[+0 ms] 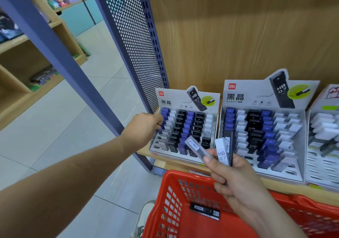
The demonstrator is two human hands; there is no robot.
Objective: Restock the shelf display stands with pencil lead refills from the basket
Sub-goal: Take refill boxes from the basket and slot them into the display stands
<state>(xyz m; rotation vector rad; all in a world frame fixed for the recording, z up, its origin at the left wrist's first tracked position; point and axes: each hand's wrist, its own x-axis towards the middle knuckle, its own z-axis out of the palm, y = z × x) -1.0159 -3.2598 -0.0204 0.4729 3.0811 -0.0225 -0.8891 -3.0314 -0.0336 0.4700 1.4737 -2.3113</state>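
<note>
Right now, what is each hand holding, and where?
Right hand grips several slim plastic refill cases by their lower ends. Left hand, curled at cardboard stand: cannot tell.

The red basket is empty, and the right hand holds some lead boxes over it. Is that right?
Not quite. The red basket is not empty: one black lead box lies in it, as the head view shows. The right hand does hold some lead boxes over it.
</note>
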